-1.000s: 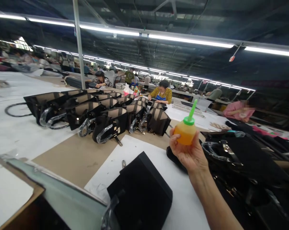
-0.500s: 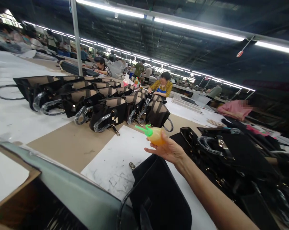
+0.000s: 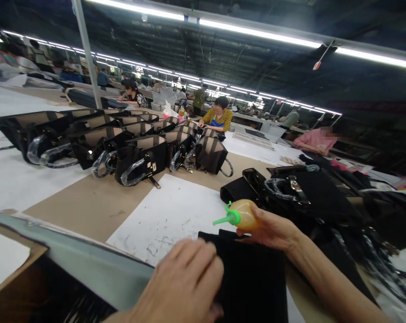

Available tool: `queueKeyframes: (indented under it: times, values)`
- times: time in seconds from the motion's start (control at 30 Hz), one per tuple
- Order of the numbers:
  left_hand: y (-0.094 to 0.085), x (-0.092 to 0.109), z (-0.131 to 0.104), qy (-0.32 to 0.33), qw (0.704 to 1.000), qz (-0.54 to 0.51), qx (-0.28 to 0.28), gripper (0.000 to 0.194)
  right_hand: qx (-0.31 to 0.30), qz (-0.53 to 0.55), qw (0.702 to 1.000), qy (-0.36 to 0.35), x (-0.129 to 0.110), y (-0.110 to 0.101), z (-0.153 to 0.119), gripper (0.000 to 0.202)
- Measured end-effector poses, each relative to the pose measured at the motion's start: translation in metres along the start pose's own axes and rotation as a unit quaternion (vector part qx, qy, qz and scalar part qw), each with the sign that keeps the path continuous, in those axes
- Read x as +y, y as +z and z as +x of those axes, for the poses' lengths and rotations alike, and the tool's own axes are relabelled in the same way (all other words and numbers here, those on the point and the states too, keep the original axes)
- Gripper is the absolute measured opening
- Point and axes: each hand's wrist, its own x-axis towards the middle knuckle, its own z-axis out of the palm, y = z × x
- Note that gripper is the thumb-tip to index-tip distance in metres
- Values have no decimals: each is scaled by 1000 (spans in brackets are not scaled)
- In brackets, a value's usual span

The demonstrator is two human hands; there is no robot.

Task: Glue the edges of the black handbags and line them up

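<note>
My right hand [image 3: 273, 228] is closed around a squeeze bottle [image 3: 245, 214] of yellowish liquid. The bottle lies nearly level, its green nozzle pointing left. Just below it is a black handbag [image 3: 253, 278] at the front of the table. My left hand [image 3: 187, 280] is curled at the bag's left edge, knuckles up; its fingertips are hidden, but it appears to grip the bag.
Rows of black handbags [image 3: 142, 157] with wrapped handles stand across the table. More black bags [image 3: 319, 197] are piled at the right. A pale green edge [image 3: 88, 255] runs along the lower left. A co-worker in yellow [image 3: 219, 117] sits opposite.
My left hand has come into view at the bag. My right hand has moved right and down with the bottle. The near bag has changed position, and the view has shifted.
</note>
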Motion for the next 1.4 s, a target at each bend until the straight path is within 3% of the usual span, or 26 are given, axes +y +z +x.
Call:
queueKeyframes:
  times: [0.07,0.1,0.2,0.27,0.33,0.4,0.53,0.63,0.73,0.83,0.93,1.03,1.1,1.23,1.3,1.4]
  values:
    - [4,-15,33,-98,994,-45,-15,61,13,11,1000,-12,11,4,-11,41]
    - [10,-21,47,-116,988,-76,-64,64,17,16,1000,-17,16,6,-15,42]
    - [29,-32,69,-117,936,-185,-276,45,20,30,999,-35,27,11,-25,38]
    - [35,-31,68,-99,910,-246,-318,32,28,46,998,-45,33,9,-31,33]
    - [31,-23,61,-77,905,-306,-286,23,54,67,995,-54,37,6,-37,32]
    - [14,-12,55,-33,903,-343,-256,20,92,95,989,-71,35,7,-39,34]
    - [-50,3,52,45,941,-253,-220,23,173,133,969,-118,7,37,-37,47]
    - [-105,5,48,-12,957,-217,-191,11,206,113,957,-172,-28,76,-31,60]
    - [-135,2,43,-84,973,-150,-156,13,188,101,950,-227,-56,104,-21,64]
    - [-121,-7,39,-116,984,-48,-128,13,149,103,953,-243,-65,110,-1,67]
    - [-78,-27,32,-143,984,34,-102,15,120,115,961,-221,-53,101,31,60]
    - [-44,-48,23,-221,967,1,-128,9,113,137,967,-185,-35,92,63,46]
    - [-39,-58,17,-274,951,-69,-125,9,109,144,967,-178,-29,89,76,42]
    - [-59,-67,18,-336,920,-178,-92,44,86,148,967,-189,-33,87,84,41]
    - [-69,-72,26,-285,938,-195,-38,39,80,153,965,-197,-37,87,85,40]
    - [-72,-84,44,-94,973,-209,-11,28,90,164,959,-213,-39,88,89,37]
